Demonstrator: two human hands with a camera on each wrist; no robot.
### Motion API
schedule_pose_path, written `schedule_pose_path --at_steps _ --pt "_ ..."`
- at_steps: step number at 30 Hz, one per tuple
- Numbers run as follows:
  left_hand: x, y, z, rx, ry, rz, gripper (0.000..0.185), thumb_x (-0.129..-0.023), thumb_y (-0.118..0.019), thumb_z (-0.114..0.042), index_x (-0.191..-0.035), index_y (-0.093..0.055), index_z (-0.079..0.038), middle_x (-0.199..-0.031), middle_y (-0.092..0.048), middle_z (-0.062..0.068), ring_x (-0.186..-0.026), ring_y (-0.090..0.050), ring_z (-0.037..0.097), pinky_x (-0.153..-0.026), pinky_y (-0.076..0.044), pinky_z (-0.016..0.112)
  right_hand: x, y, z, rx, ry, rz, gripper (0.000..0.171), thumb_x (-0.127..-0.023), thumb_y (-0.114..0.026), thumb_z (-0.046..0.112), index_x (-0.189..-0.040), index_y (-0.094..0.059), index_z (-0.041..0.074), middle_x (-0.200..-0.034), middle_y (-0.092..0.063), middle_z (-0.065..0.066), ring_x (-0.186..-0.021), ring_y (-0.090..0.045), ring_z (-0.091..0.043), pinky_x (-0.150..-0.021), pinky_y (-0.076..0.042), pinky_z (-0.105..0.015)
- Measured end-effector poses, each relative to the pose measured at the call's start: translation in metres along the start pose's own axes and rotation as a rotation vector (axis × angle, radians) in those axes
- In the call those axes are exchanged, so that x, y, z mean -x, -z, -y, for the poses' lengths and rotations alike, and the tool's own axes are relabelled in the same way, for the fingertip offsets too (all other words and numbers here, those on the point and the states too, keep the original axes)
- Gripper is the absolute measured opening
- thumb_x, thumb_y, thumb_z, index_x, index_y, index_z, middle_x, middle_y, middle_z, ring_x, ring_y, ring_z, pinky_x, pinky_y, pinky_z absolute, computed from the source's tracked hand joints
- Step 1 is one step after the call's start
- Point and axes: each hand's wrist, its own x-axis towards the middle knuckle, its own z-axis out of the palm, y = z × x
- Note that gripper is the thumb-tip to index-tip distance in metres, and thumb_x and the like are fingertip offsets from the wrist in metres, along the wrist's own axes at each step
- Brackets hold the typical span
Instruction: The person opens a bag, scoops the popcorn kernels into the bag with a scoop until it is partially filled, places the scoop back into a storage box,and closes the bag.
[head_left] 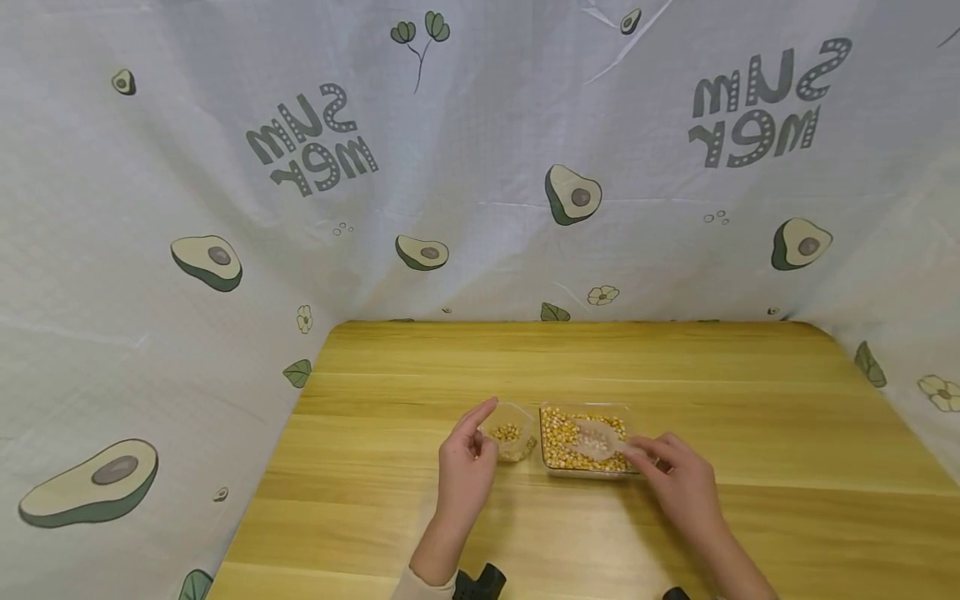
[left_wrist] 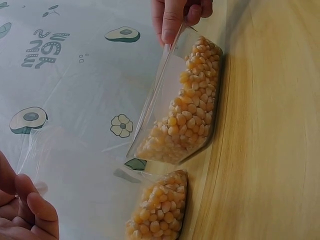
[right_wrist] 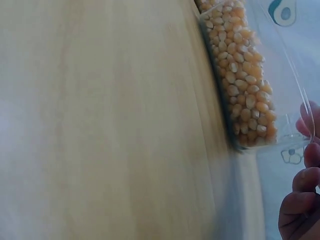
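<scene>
- Now pinching the scoop (head_left: 595,440) by its handle, with right hand (head_left: 678,477) at the box (head_left: 588,474) rim, bowl resting on corn (head_left: 556,433), seemingly for control.
- Curling left hand (head_left: 465,457) fingers onto the cup (head_left: 514,456) wall, likely for steadiness.
- Set just beside the box, probably for easy reach.

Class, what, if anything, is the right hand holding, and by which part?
The right hand appears to pinch the pale scoop by its handle, with its bowl in the corn; the exact grip is unclear.
</scene>
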Motion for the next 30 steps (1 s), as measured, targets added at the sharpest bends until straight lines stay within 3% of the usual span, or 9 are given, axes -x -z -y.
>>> schedule_pose_path --at_steps 7,30 --pt "-0.0008 -0.0003 -0.0003 -0.014 -0.016 -0.008 0.055 -0.089 -0.046 0.011 -0.131 -0.067 -0.019 -0.142 -0.059 0.009 -0.052 -0.028 0.000 -0.048 -0.028 0.015 0.0009 -0.0020 -0.0003 -0.046 -0.087 0.003 0.012 -0.080 -0.082 0.014 -0.092 -0.080 0.015 -0.071 -0.054 0.013 -0.062 -0.046 0.002 -0.054 -0.040 -0.015" --pt "-0.0010 -0.0039 -0.0022 -0.031 -0.026 0.005 0.057 -0.090 -0.048 0.011 -0.133 -0.065 -0.022 -0.144 -0.058 0.006 -0.054 -0.030 0.001 -0.051 -0.031 0.015 0.0065 0.0051 -0.0046 -0.209 -0.212 -0.038 0.018 -0.081 -0.080 0.005 -0.099 -0.079 0.006 -0.073 -0.058 0.017 -0.064 -0.049 0.001 -0.056 -0.040 -0.016"
